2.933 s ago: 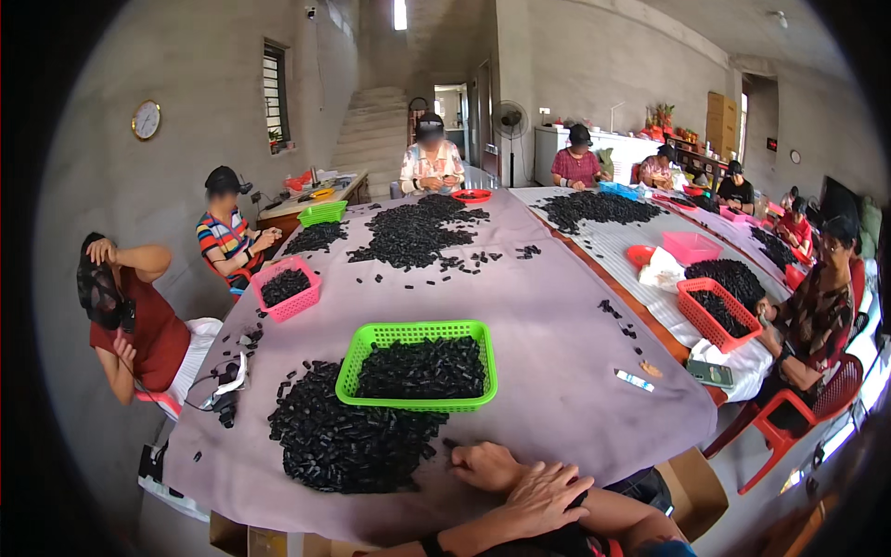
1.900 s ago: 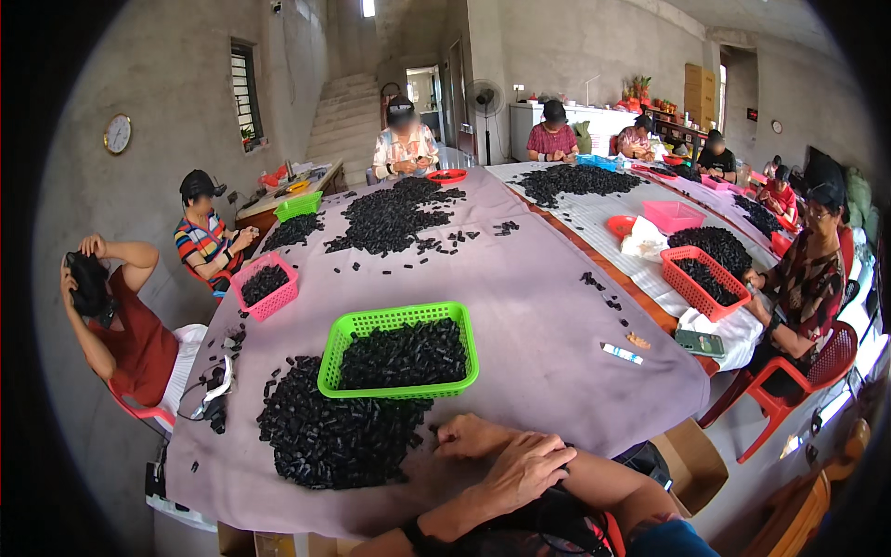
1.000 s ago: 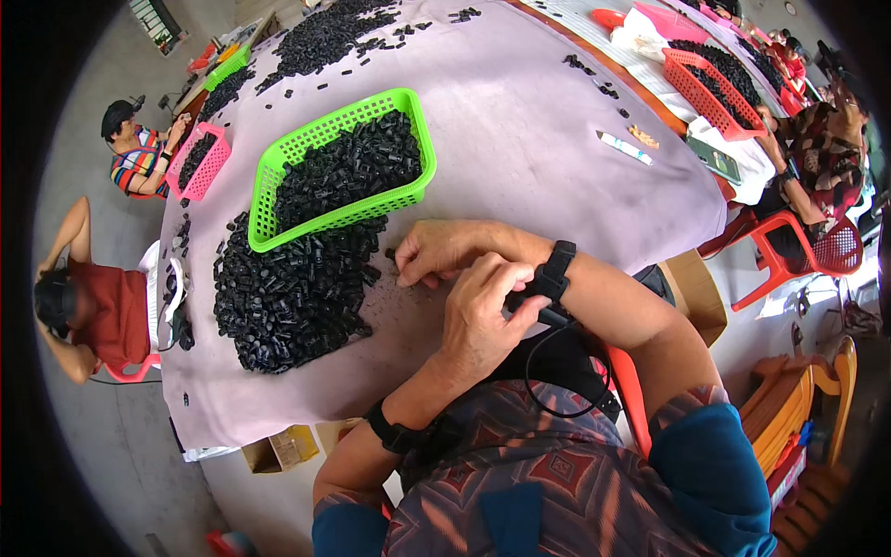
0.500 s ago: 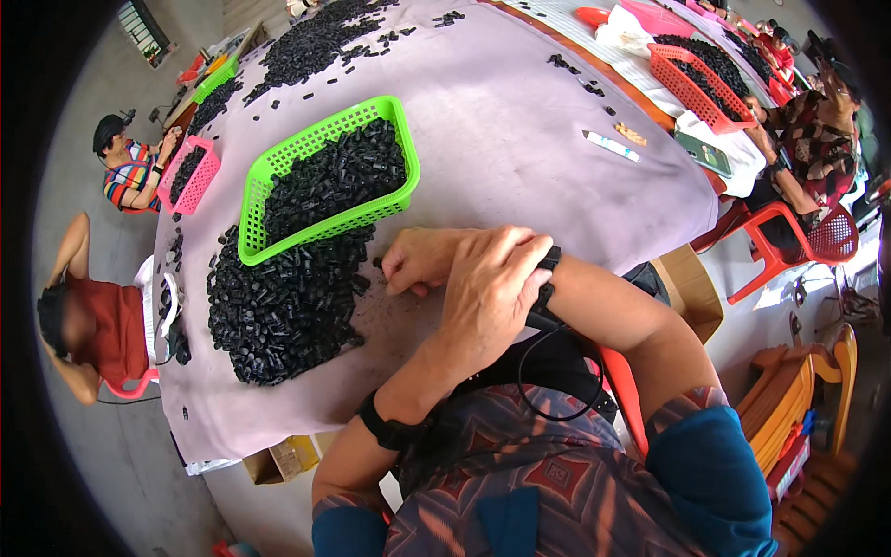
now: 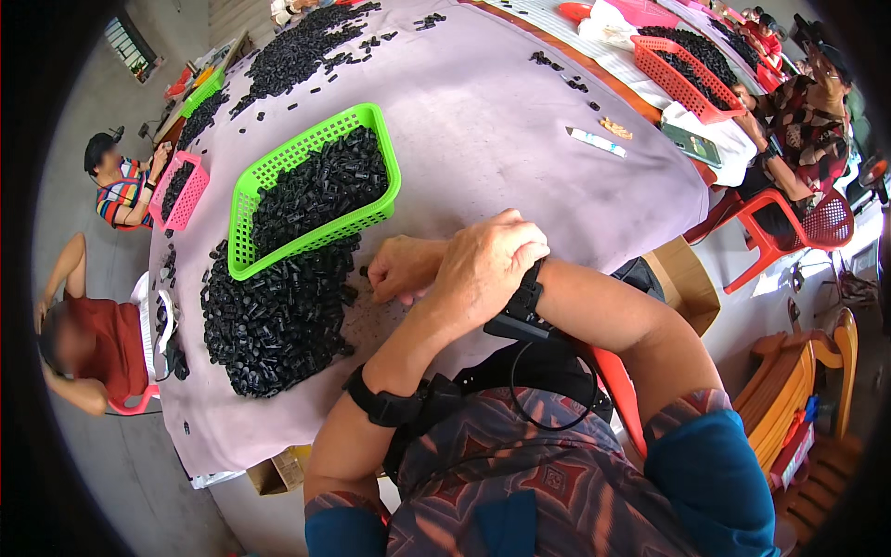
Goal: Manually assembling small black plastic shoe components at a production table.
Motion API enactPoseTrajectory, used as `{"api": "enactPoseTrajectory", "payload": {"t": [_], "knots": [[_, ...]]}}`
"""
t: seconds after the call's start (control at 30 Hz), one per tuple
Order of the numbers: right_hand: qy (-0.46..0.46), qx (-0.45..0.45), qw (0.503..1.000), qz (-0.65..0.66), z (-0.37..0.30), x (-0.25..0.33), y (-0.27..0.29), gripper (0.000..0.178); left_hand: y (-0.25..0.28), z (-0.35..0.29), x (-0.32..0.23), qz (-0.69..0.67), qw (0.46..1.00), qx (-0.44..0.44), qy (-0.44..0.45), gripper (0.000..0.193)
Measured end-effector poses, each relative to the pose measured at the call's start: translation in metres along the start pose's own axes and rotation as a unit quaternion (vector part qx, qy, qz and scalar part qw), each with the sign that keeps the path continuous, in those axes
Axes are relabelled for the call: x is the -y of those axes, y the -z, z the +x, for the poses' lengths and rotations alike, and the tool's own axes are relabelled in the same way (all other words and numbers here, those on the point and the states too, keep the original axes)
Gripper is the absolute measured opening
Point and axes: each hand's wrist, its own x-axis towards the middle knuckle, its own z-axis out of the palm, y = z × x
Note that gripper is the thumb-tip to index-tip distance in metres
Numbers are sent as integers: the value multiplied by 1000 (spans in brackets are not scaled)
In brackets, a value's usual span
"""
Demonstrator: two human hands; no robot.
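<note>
My left hand (image 5: 487, 265) reaches across and lies over my right wrist, its fingers curled against a black wrist strap (image 5: 527, 292). A black device on that strap shows below the fingers, with a thin black cable looping down from it. My right hand (image 5: 401, 267) rests low over the cloth, fingers curled in; whatever they may hold is hidden. Just left of it lies a heap of small black cylindrical parts (image 5: 269, 325). A bright green basket (image 5: 391, 190) with more black parts sits tilted on the heap's far side. Another black band (image 5: 380, 399) circles my left wrist.
A pale purple cloth (image 5: 483, 121) covers the table. Further black parts (image 5: 292, 56) lie at the far end. A white marker (image 5: 597, 142) and a phone (image 5: 691, 144) are at the right. Several people sit around, near a pink basket (image 5: 183, 195) and a red basket (image 5: 687, 79).
My left hand's fingers have drawn in more tightly at the right wrist strap, and more of its device shows. The view has shifted slightly; my right hand stays curled beside the heap.
</note>
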Motion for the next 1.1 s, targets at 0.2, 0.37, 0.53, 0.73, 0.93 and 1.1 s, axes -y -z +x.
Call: {"api": "enactPoseTrajectory", "payload": {"t": [0.2,0.37,0.53,0.73,0.93,1.1], "knots": [[-31,-83,994,-62,7,-8,-17,17,-5,3,7,-82,994,-1,72,14],[73,-157,981,-86,22,-30,-30,17,10,12,11,-140,979,35,144,17],[-66,-263,956,-110,29,-24,-37,17,24,13,11,-269,923,51,270,17],[-222,-374,890,-135,49,-5,-62,18,36,10,31,-272,929,30,251,18],[-375,-462,789,-154,58,12,-111,21,54,-2,26,-244,914,69,318,23],[-469,-516,696,-170,30,-8,-110,23,62,-13,5,-276,929,100,224,20]]}}
